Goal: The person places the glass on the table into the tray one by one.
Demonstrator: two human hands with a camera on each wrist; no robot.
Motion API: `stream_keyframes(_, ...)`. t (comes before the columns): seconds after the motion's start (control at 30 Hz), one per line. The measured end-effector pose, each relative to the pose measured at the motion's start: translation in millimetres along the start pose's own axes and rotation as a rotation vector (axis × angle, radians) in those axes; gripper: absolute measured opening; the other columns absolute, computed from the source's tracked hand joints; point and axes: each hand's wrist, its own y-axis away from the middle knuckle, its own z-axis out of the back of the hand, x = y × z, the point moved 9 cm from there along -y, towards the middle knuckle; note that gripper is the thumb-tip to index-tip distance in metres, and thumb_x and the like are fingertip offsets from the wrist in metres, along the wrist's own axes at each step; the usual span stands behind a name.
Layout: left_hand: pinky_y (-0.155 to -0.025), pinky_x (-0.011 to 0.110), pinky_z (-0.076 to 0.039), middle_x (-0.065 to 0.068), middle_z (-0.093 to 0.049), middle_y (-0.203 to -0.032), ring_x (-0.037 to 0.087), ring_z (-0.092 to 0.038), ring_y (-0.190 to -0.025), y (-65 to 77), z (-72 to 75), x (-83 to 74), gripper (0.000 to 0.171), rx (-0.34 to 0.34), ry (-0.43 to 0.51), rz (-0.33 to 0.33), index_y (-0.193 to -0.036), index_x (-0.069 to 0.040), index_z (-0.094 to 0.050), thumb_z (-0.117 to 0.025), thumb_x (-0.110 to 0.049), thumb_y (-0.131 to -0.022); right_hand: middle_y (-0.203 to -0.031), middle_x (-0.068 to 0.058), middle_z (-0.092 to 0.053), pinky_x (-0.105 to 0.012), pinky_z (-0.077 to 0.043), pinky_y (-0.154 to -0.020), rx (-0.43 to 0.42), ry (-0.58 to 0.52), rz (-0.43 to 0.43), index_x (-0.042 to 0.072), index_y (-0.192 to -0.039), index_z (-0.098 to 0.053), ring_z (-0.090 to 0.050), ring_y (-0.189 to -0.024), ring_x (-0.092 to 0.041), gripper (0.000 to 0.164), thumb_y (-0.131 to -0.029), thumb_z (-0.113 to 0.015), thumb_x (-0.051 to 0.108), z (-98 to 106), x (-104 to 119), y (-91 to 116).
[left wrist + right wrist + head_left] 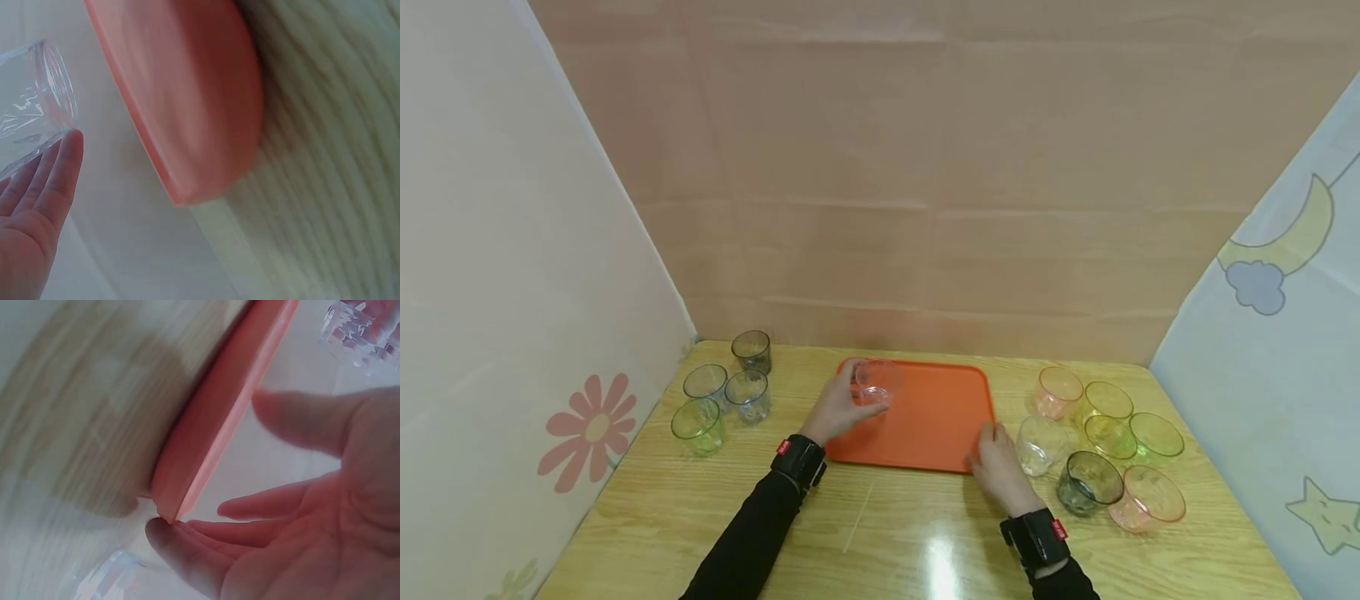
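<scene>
My left hand (842, 407) holds a clear glass (877, 382) between thumb and fingers, above the left part of an orange tray (936, 417). In the left wrist view, the fingers (57, 181) lie along the side of the glass (37, 100). At the tray's near right corner is my right hand (1000, 468). The right wrist view shows its fingers (187, 553) fairly straight, one fingertip touching the corner of the tray (200, 444). The thumb (300, 419) is close to the rim; whether it touches, I cannot tell.
Left of the tray stand a dark glass (752, 351), two bluish glasses (749, 398) and a green glass (698, 427). Several glasses cluster on the right, among them a clear glass (1041, 446) near my right hand and a dark glass (1088, 483). Walls border the wooden table (760, 517).
</scene>
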Motion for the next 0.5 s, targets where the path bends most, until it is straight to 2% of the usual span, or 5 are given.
stream_keyframes(0.13, -0.087, 0.042, -0.053, 0.012, -0.058, -0.124, 0.028, -0.059, -0.107, -2.4, 3.3, 2.4, 0.083, -0.028, -0.007, 0.004, -0.145, -0.011, -0.038, -0.082, -0.036, -0.079, -0.098, -0.037, -0.052, -0.060, -0.045, -0.078, -0.088, 0.069, 0.028, -0.030, -0.119, -0.043, -0.053, -0.082, -0.051, 0.050, -0.075, -0.055, -0.010, 4, 1, 1)
stream_keyframes(0.23, -0.083, 0.039, -0.053, 0.010, -0.058, -0.125, 0.026, -0.059, -0.104, -3.8, 4.0, 4.2, 0.084, -0.032, -0.015, 0.016, -0.145, -0.012, -0.038, -0.082, -0.037, -0.079, -0.095, -0.033, -0.052, -0.057, -0.044, -0.071, -0.102, 0.096, 0.017, -0.026, -0.115, -0.047, -0.051, -0.077, -0.048, 0.047, -0.071, -0.056, -0.012, 3, -2, 2)
stream_keyframes(0.3, -0.079, 0.036, -0.052, 0.009, -0.059, -0.124, 0.024, -0.059, -0.099, -5.0, 4.6, 6.7, 0.083, -0.033, -0.024, 0.024, -0.145, -0.013, -0.038, -0.082, -0.037, -0.079, -0.097, -0.033, -0.052, -0.056, -0.044, -0.069, -0.077, 0.097, 0.007, -0.024, -0.113, -0.048, -0.050, -0.077, -0.047, 0.047, -0.069, -0.058, -0.013, 0, -4, 2)
stream_keyframes(0.4, -0.070, 0.032, -0.047, 0.008, -0.059, -0.118, 0.021, -0.055, -0.087, -8.7, 6.2, 12.1, 0.081, -0.036, -0.037, 0.036, -0.144, -0.011, -0.039, -0.081, -0.037, -0.079, -0.105, -0.036, -0.049, -0.056, -0.044, -0.074, -0.017, 0.082, -0.009, -0.024, -0.115, -0.047, -0.048, -0.083, -0.048, 0.049, -0.068, -0.059, -0.015, -7, -8, 1)
stream_keyframes(0.5, -0.066, 0.032, -0.044, 0.009, -0.058, -0.113, 0.021, -0.053, -0.081, -13.1, 8.8, 18.0, 0.080, -0.038, -0.029, 0.052, -0.143, -0.008, -0.038, -0.081, -0.034, -0.080, -0.109, -0.039, -0.047, -0.057, -0.042, -0.079, 0.023, 0.060, -0.019, -0.025, -0.118, -0.045, -0.046, -0.087, -0.049, 0.052, -0.069, -0.057, -0.016, -11, -11, -1)
